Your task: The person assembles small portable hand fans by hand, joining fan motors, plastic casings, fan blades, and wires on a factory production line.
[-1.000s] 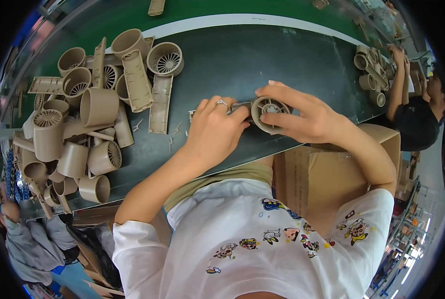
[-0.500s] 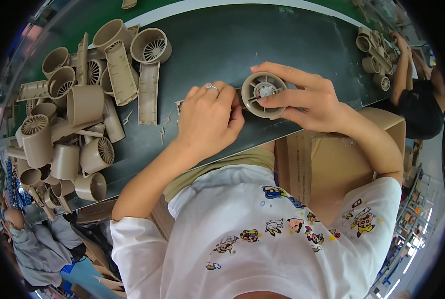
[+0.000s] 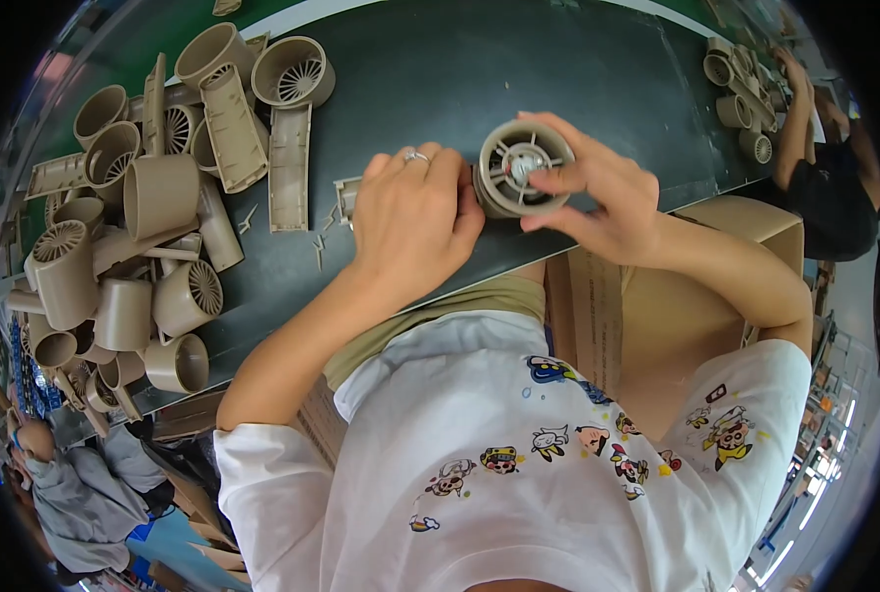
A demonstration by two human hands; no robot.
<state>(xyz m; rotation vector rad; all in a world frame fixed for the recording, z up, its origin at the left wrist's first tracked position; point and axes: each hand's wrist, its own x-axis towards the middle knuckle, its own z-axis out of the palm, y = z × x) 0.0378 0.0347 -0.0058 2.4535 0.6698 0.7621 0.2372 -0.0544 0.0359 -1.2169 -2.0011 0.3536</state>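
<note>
A beige cylindrical housing (image 3: 494, 197) lies with its round mouth facing up. Spokes inside it meet at a hub holding a small whitish part (image 3: 524, 170). My left hand (image 3: 405, 212), a ring on one finger, is closed over the beige handle-like piece (image 3: 346, 194) joined to the housing's left side; only that piece's far end shows past my fingers. My right hand (image 3: 598, 187) curls about the right side of the housing, one finger along the far rim and a fingertip reaching in at the hub. Several small thin beige clips (image 3: 319, 250) lie left of my left hand.
A heap of beige housings (image 3: 162, 197) and long covers (image 3: 289, 168) covers the left of the dark green table (image 3: 410, 74). More parts (image 3: 741, 89) lie far right, near a co-worker in black (image 3: 835, 197). An open cardboard box (image 3: 677, 306) stands below the table's near edge.
My right hand has shifted its grip: fingers that covered the opening have drawn right, exposing more of the spokes and hub. My left hand stays on the handle-like piece.
</note>
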